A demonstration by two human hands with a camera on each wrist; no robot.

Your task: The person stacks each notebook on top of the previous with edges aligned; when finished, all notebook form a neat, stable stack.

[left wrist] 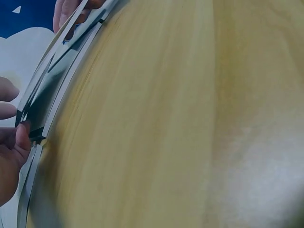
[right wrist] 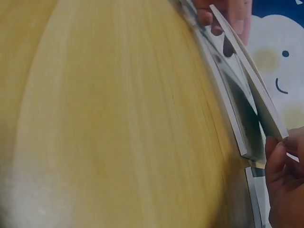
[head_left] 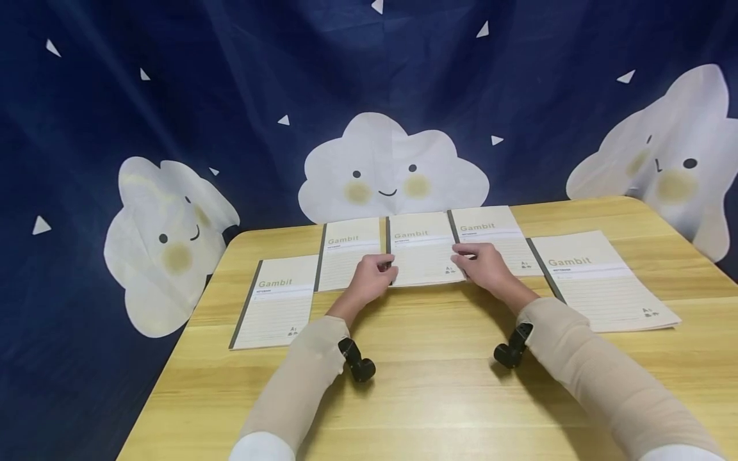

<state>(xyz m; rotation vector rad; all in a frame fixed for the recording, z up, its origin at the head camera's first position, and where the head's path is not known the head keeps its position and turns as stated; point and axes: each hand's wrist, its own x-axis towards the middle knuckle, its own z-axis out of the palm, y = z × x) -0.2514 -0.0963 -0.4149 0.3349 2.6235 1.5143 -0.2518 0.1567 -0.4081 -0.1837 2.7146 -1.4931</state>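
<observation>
A cream notebook (head_left: 423, 259) with a dark spine and "Gambit" on its cover lies in the middle of the row. My left hand (head_left: 371, 280) pinches its near left corner, and my right hand (head_left: 486, 266) pinches the near right corner. In the left wrist view, the held notebook's edge (left wrist: 47, 64) tilts up above another notebook (left wrist: 66, 88) lying underneath. The right wrist view shows the same gap between the raised notebook (right wrist: 261, 95) and the lower notebook (right wrist: 225, 97). Some fingertips are hidden behind the raised notebook.
Matching notebooks flank it: two on the left (head_left: 348, 256) (head_left: 275, 304), one behind my right hand (head_left: 490, 224), and another at the far right (head_left: 599, 282). All rest on a wooden table (head_left: 426, 390). A blue cloud-print curtain (head_left: 259, 57) hangs behind.
</observation>
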